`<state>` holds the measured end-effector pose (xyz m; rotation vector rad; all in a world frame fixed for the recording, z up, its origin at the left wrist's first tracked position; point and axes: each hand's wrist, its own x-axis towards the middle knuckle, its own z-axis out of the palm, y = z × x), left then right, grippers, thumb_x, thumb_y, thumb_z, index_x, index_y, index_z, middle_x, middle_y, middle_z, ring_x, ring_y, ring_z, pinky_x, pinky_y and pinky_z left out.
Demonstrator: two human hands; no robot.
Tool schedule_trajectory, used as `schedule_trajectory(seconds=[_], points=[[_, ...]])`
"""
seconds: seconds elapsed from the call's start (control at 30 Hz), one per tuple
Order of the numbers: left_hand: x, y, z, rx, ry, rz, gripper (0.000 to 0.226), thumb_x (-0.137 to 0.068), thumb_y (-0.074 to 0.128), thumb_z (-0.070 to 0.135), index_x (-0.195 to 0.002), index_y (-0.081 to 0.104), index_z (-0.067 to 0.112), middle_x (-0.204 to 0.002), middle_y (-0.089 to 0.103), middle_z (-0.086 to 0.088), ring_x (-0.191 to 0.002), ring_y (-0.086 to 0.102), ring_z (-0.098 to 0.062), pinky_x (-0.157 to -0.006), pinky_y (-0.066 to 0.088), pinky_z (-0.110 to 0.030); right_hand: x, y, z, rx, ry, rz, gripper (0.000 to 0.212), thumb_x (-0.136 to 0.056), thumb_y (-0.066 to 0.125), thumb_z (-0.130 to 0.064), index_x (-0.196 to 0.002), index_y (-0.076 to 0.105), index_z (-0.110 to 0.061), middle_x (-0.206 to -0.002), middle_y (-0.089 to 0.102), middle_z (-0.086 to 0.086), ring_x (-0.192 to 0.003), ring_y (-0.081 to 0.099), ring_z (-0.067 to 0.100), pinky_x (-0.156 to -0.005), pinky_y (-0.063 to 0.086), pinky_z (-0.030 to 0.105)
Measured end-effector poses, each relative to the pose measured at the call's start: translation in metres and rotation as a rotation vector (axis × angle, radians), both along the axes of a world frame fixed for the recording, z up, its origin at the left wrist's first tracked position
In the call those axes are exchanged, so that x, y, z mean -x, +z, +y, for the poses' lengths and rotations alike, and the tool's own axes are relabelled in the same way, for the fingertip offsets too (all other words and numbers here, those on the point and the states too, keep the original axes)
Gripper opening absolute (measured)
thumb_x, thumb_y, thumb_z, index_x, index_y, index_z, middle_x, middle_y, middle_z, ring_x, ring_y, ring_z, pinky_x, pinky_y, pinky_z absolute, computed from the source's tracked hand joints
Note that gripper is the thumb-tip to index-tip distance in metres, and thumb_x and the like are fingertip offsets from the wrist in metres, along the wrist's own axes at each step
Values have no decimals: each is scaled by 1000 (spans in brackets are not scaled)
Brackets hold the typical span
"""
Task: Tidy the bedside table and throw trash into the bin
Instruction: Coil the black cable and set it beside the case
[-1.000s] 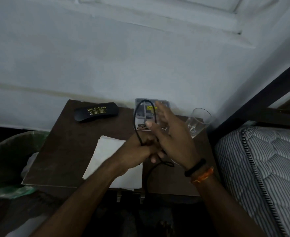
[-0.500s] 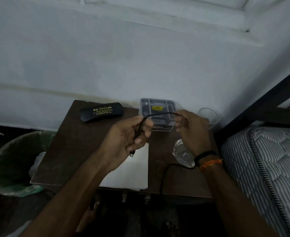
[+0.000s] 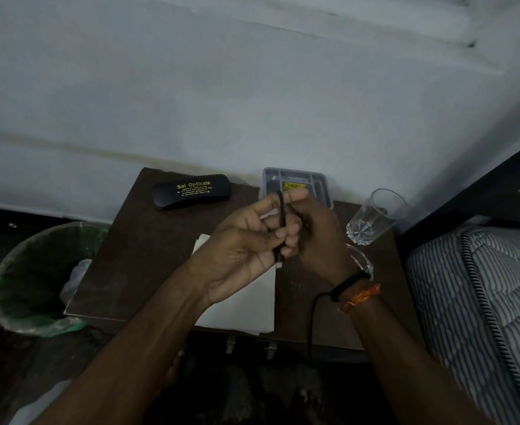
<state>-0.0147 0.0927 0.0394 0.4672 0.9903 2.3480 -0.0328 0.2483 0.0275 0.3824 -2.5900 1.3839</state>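
Both hands are raised over the dark brown bedside table (image 3: pixel 148 250), working a thin black cable (image 3: pixel 281 222). My left hand (image 3: pixel 246 250) grips a folded loop of the cable, whose plug end pokes out below its fingers. My right hand (image 3: pixel 320 237) pinches the cable beside it, and the loose end hangs down past my right wrist over the table's front edge. White paper (image 3: pixel 246 308) lies on the table under my hands. A green-lined bin (image 3: pixel 34 277) stands on the floor left of the table.
A black spectacle case (image 3: pixel 191 191) lies at the table's back left. A grey plastic tray (image 3: pixel 295 185) sits at the back middle against the wall. A clear glass (image 3: pixel 372 217) stands at the back right. A striped mattress (image 3: pixel 479 302) borders the table on the right.
My hands have come together, closing the wide cable loop into a tight fold. The view has shifted slightly.
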Motion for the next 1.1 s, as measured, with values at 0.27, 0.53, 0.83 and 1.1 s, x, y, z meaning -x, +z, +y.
schedule_trajectory(seconds=[0.27,0.53,0.83,1.1], points=[[6,-12,-3,108,265,88,50,-90,46,-14,-139,43,-5,-128,61,-25,-119,62,-31,-100,52,-35,-9,-8,-6,-212,122,-133,28,-89,50,7,-73,61,-13,-66,57,-13,-64,57,-7,-57,40,14],[13,-25,-3,376,518,178,60,-93,43,-18,-149,30,2,-145,51,-11,-134,50,-17,-112,40,-36,-14,10,6,-424,179,-105,24,-100,50,-18,-82,66,-15,-65,54,-16,-62,51,-5,-58,34,11],[11,-39,-16,997,240,702,40,-99,46,1,-137,47,13,-127,61,-4,-114,58,-13,-101,48,-44,-10,18,20,-488,142,188,17,-100,48,-17,-88,60,-17,-73,50,-15,-65,48,7,-58,44,33],[4,-15,-16,480,-2,377,27,-94,42,-5,-119,50,-8,-101,66,-21,-83,62,-23,-83,49,-28,-10,21,18,-294,6,279,15,-98,48,-9,-92,60,-12,-86,60,-5,-78,57,13,-71,49,36]])
